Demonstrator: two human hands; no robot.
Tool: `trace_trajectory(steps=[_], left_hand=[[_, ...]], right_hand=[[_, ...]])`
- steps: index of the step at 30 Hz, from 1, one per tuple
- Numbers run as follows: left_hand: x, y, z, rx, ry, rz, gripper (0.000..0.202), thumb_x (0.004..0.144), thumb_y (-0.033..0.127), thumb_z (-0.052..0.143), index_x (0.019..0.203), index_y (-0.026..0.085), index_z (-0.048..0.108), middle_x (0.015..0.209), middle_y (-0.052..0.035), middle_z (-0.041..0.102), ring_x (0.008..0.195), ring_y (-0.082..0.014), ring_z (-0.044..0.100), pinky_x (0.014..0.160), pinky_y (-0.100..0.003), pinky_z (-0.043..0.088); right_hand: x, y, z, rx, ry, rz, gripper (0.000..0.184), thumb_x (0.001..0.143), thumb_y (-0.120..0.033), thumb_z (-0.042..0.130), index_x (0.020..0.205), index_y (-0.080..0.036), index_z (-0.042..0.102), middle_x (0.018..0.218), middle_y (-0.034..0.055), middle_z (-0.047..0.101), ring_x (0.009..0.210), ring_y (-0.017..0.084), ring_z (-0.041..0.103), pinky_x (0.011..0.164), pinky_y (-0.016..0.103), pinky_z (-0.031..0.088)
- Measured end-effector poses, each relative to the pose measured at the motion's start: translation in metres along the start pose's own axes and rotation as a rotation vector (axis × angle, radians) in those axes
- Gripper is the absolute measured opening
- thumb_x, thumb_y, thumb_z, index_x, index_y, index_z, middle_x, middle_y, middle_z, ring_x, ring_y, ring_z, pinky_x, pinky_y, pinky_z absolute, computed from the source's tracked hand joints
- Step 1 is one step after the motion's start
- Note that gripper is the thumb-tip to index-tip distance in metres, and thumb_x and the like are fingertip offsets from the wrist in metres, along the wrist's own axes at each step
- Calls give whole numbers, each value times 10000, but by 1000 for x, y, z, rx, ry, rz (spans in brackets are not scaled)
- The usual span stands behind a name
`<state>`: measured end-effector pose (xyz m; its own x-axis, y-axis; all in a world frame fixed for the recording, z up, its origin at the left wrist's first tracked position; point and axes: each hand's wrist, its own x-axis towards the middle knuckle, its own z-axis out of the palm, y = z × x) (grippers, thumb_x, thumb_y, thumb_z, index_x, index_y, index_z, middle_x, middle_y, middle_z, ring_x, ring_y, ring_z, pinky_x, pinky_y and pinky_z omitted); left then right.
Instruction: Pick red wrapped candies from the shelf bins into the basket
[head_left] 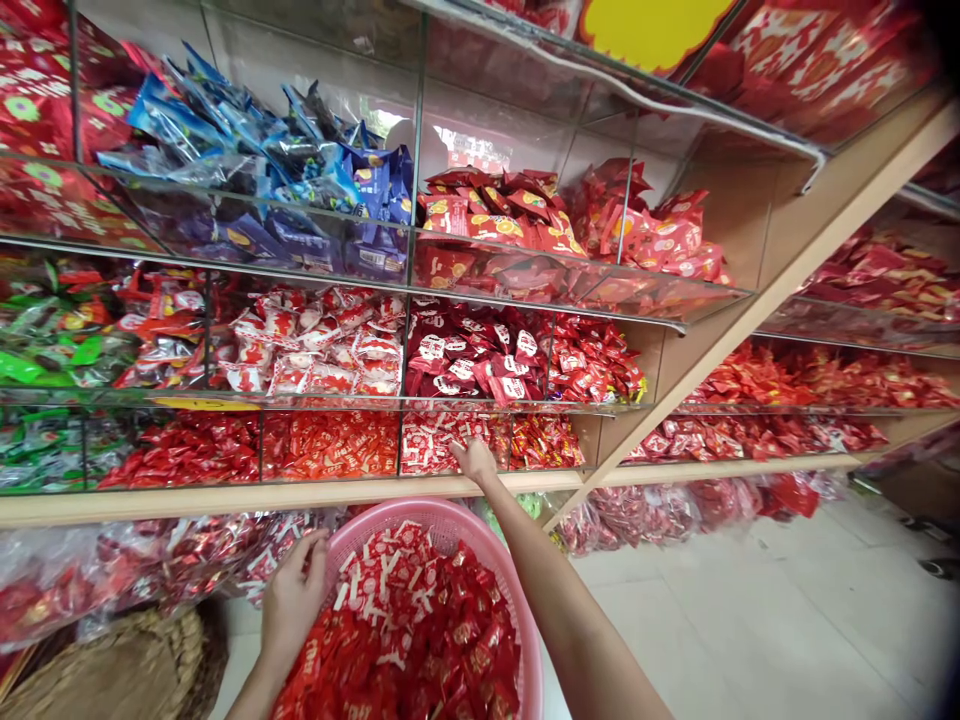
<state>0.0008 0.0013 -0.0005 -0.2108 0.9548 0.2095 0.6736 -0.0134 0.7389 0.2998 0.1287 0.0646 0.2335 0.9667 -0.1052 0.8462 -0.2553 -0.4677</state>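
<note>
A pink plastic basket (525,610) full of wrapped candies stands low in front of me. Red-and-white wrapped candies (390,575) lie at its far side, with darker red ones (480,625) on the right and orange-red ones (337,660) at the near left. My left hand (292,595) is at the basket's left rim, fingers curled over it. Over the front edge of a lowest-row bin, my right hand (475,462) reaches in with fingers extended at small red-and-white candies (431,445). Its fingertips are partly lost among the wrappers.
Clear dividers split the wooden shelf (225,498) into bins of candies. Blue packets (285,170) and red packets (502,210) fill the upper row. A slanted wooden post (675,390) stands right. Bagged candies (652,515) sit below; a woven basket (172,650) is lower left.
</note>
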Motion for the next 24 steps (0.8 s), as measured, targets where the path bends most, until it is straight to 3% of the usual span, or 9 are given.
trace_trajectory(steps=[12, 17, 22, 24], left_hand=[[-1, -1, 1, -36, 8, -6, 334, 811, 427, 414, 980, 221, 617, 954, -42, 691, 786, -179, 644, 669, -244, 495], [-1, -7, 3, -70, 17, 13, 345, 810, 445, 418, 979, 217, 614, 981, -48, 688, 838, -184, 645, 693, -248, 497], [-1, -8, 2, -55, 0, -15, 344, 817, 441, 419, 1002, 223, 611, 988, -46, 687, 822, -181, 649, 677, -245, 494], [-1, -9, 3, -73, -7, -28, 354, 818, 452, 417, 1007, 222, 608, 985, -46, 687, 829, -182, 648, 689, -249, 493]], right_hand=[[9, 11, 5, 196, 210, 37, 578, 892, -534, 260, 1129, -93, 548, 964, 168, 662, 864, 240, 611, 741, 279, 422], [12, 11, -1, 309, 281, -38, 528, 897, -491, 253, 1020, -97, 583, 933, 130, 658, 810, 190, 575, 720, 244, 409], [-2, 4, -8, 653, 400, -186, 507, 811, -563, 388, 801, -106, 607, 670, 45, 591, 615, 143, 477, 585, 240, 372], [-14, 1, -9, 791, 372, -215, 477, 783, -580, 432, 709, -133, 579, 576, -1, 519, 547, 118, 420, 537, 230, 346]])
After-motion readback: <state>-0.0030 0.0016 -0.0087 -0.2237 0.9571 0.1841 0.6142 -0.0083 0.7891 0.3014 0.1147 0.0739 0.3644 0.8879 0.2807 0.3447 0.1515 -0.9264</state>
